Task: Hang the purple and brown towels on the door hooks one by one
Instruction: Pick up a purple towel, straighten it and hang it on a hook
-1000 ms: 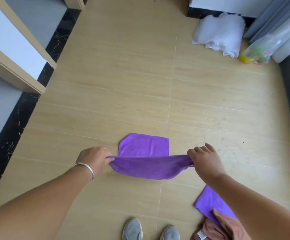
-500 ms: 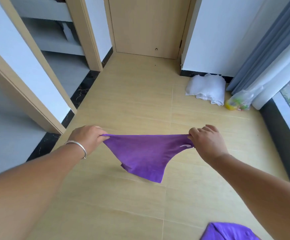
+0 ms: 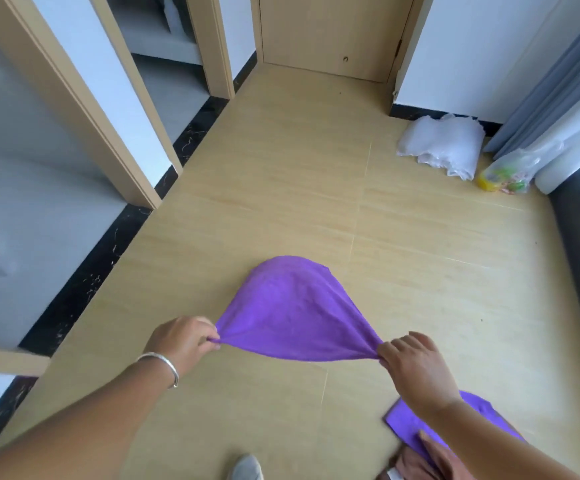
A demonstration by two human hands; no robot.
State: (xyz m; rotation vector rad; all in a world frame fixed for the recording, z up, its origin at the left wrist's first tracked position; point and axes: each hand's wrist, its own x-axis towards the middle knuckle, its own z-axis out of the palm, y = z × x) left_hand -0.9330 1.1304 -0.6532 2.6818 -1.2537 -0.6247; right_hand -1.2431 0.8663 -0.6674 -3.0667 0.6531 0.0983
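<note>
- My left hand (image 3: 184,338) pinches one corner of the purple towel (image 3: 293,315), with thumb and fingers curled tight on the bunched cloth at my fingertips.
- My right hand (image 3: 411,367) grips the opposite corner the same way, fingers curled round the gathered edge.
- The towel is stretched taut between my two hands along its near edge, off the floor (image 3: 281,174); the rest of it billows up and away from me in a rounded dome, beyond my fingers.
- A silver bangle (image 3: 164,367) sits on my left wrist.
- Under my right forearm, on the floor at the lower right, lies a second purple towel (image 3: 406,419), flat, with a brown towel (image 3: 416,464) lying partly over its near end.
- The toe of my grey shoe (image 3: 245,467) shows at the bottom edge, between my arms.
- Ahead, at the far end of the floor, stands a closed wooden door (image 3: 330,32); I can see only its lower part.
- To the right against the wall are a heap of white plastic sheeting (image 3: 442,145), a clear bag with yellow and green contents (image 3: 504,173), and a grey curtain (image 3: 555,74).
- Two wooden door frames stand along the left side.
</note>
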